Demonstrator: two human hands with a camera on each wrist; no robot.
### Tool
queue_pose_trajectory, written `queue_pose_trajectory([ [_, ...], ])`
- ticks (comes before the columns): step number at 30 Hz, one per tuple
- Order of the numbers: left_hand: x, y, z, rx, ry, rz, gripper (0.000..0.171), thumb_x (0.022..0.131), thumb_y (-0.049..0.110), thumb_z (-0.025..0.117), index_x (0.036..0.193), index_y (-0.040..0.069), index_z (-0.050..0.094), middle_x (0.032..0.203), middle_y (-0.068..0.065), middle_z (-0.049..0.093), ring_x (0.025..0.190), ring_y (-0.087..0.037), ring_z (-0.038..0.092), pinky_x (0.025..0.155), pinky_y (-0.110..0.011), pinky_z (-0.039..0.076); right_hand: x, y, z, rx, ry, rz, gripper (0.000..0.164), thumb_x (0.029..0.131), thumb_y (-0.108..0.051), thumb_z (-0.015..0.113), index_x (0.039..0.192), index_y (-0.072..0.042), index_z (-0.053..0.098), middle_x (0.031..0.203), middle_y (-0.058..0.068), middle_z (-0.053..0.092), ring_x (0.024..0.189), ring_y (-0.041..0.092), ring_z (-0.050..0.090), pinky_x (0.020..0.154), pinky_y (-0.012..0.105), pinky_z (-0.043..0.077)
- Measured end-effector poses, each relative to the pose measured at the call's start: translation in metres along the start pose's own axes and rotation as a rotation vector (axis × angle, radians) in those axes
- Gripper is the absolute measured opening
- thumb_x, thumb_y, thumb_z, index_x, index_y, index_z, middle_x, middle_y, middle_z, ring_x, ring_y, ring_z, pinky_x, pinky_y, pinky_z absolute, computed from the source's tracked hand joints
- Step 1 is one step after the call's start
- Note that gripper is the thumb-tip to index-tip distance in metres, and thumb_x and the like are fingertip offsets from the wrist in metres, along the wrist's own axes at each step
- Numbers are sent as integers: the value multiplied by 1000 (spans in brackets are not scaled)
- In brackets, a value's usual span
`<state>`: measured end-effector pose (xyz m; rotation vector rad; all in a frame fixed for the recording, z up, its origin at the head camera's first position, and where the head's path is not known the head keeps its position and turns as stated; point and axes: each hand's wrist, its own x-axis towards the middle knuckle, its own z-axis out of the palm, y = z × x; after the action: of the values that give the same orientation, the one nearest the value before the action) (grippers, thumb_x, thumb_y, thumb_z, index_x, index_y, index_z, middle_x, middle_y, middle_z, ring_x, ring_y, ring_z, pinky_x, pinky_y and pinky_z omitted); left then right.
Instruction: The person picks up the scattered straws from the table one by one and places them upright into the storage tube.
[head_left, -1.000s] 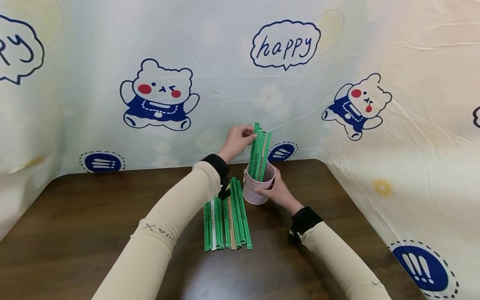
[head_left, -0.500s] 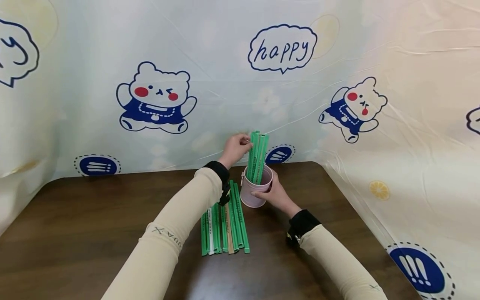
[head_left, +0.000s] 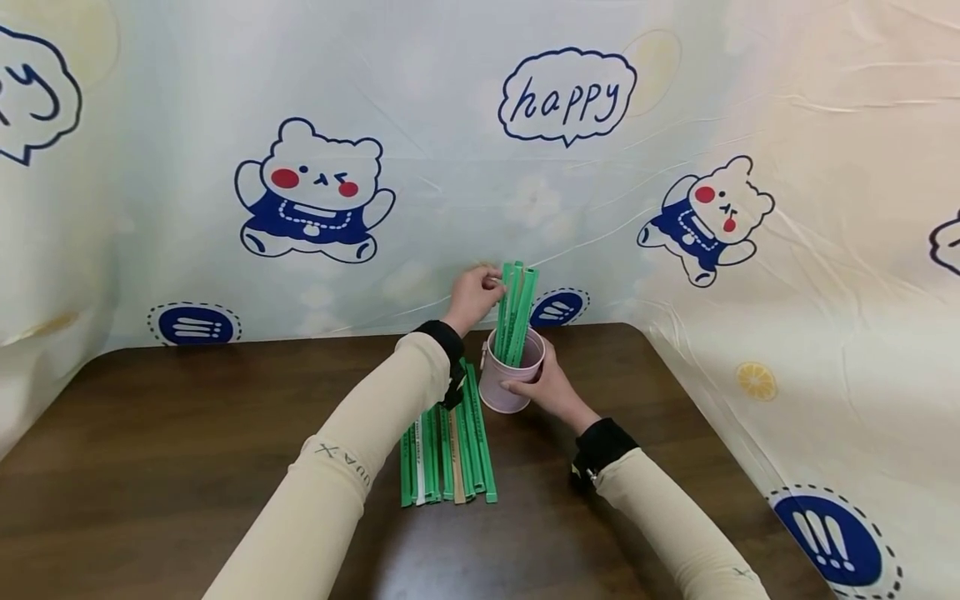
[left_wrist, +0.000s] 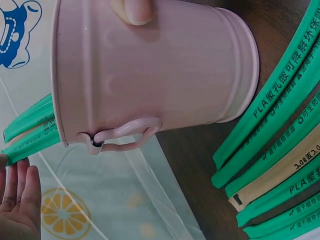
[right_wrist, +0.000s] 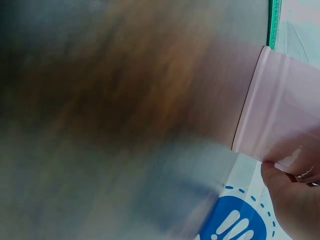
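A pink metal bucket [head_left: 504, 393] stands on the table, and my right hand [head_left: 553, 388] grips its side. Several green paper-wrapped straws [head_left: 514, 321] lean together in it, tops well above the rim. My left hand [head_left: 474, 298] pinches a green-wrapped straw [left_wrist: 25, 147] near its top end, at the left of the bundle. The right wrist view has my right thumb [right_wrist: 275, 177] against the bucket wall. A row of wrapped straws [head_left: 431, 467] lies left of the bucket, mostly green, with one tan straw [head_left: 456, 462] and one white straw [head_left: 419, 462] among them.
The brown wooden table [head_left: 187, 467] reaches back to a printed cloth backdrop [head_left: 442, 108] with cartoon bears. My left forearm covers part of the straw row. A small looped handle [left_wrist: 127, 135] sticks out from the bucket's side.
My left hand has come down beside the bundle, and the tallest straw has sunk level with the others in the bucket. The right hand keeps its hold; the head view has shifted slightly.
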<state>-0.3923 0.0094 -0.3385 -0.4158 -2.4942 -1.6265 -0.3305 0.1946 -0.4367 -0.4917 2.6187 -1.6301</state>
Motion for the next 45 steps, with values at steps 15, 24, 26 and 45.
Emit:
queue_pose_trajectory([
  [15, -7, -5, 3, 40, -56, -37, 40, 103, 7, 47, 140, 3, 62, 116, -23, 74, 103, -37, 71, 61, -24, 37, -8, 7, 7, 8, 17, -7, 100, 88, -8, 79, 160, 0, 10, 159, 27, 27, 143, 42, 39, 122, 60, 36],
  [24, -14, -9, 1, 44, -54, -66, 37, 104, 8, 49, 139, 1, 63, 121, -24, 73, 108, -36, 72, 64, -20, 39, -9, 7, 13, 33, 5, 3, 101, 89, -8, 79, 161, -2, 9, 160, 25, 28, 145, 41, 39, 123, 59, 35],
  [26, -14, -11, -4, 51, -60, -67, 38, 104, 7, 49, 138, 1, 62, 121, -25, 72, 108, -36, 71, 65, -21, 38, -8, 6, 14, 32, 4, 1, 101, 88, -9, 79, 161, -1, 9, 160, 25, 28, 144, 41, 39, 123, 59, 35],
  [45, -41, -38, -86, 222, -106, -205, 36, 101, 6, 49, 129, -10, 65, 122, -30, 70, 104, -39, 71, 73, -24, 50, -2, -2, 2, -1, 9, 18, 100, 88, -7, 79, 160, -2, 9, 160, 25, 28, 146, 42, 38, 124, 59, 34],
])
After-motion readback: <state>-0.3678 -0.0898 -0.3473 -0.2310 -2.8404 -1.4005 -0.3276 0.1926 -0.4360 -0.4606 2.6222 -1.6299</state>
